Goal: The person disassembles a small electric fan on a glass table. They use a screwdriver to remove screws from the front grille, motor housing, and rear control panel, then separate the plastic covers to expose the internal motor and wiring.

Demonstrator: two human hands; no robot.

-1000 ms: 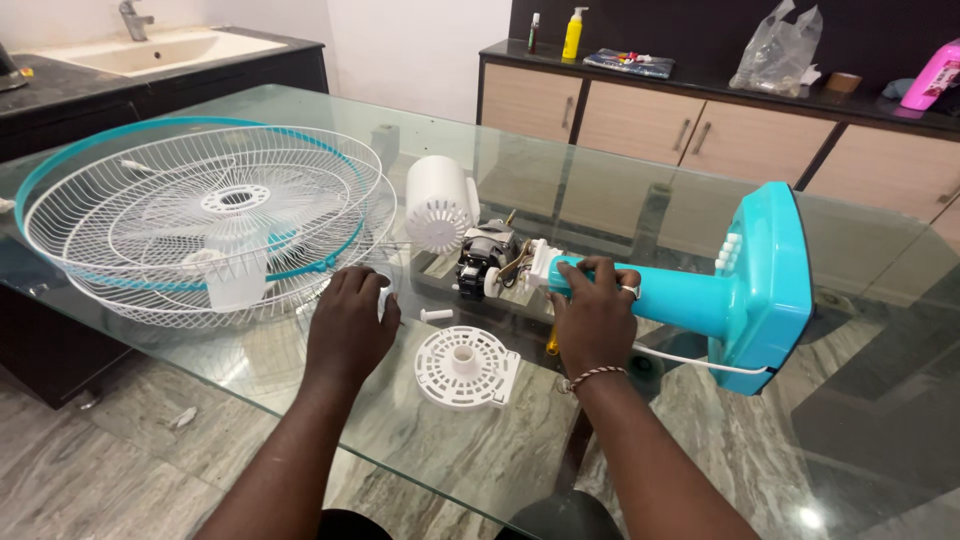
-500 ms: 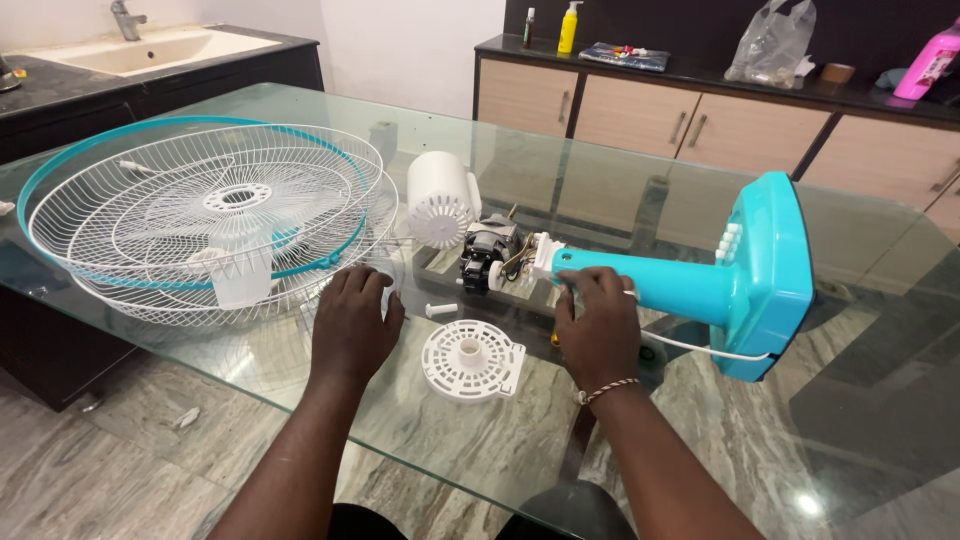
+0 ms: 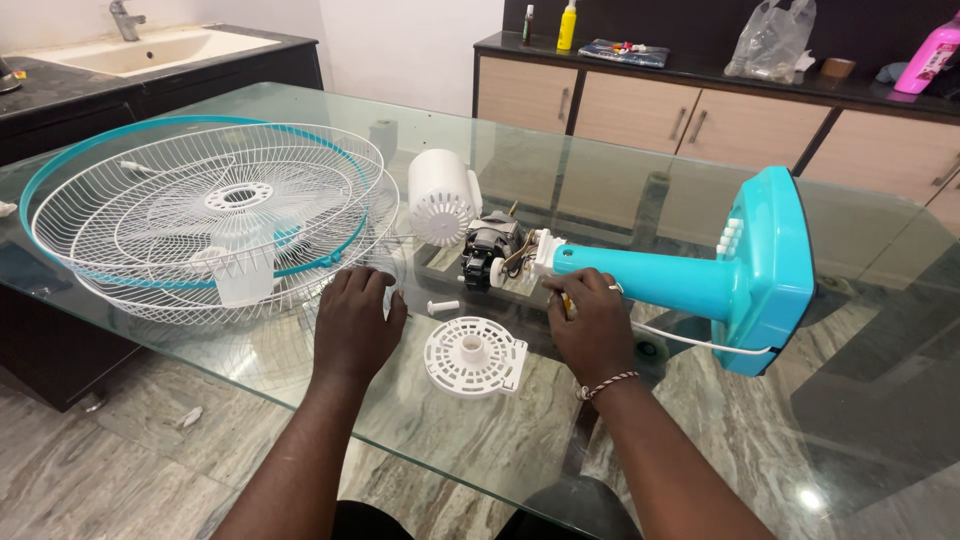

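Observation:
My left hand (image 3: 355,322) rests knuckles-up on the glass table (image 3: 470,440), fingers curled together at the near rim of the white wire fan grills (image 3: 210,215). My right hand (image 3: 592,328) lies just under the turquoise fan stand (image 3: 700,280), its fingers curled over a small yellow tool (image 3: 567,305). The stand lies on its side, with the bare motor (image 3: 492,255) at its left end. A white motor cover (image 3: 443,196) lies beside the motor. A round white plastic plate (image 3: 473,355) and a small white pin (image 3: 442,306) lie between my hands.
A translucent fan blade (image 3: 240,270) sits inside the stacked grills, one of them with a turquoise rim. A white cord (image 3: 690,345) runs from the stand's base. A sink (image 3: 160,45) is at the far left; cabinets with bottles (image 3: 566,25) and a bag (image 3: 770,40) stand behind.
My right hand let go of the stand's neck and dropped to the table below it, onto the yellow tool. My left hand stayed at the grill's rim.

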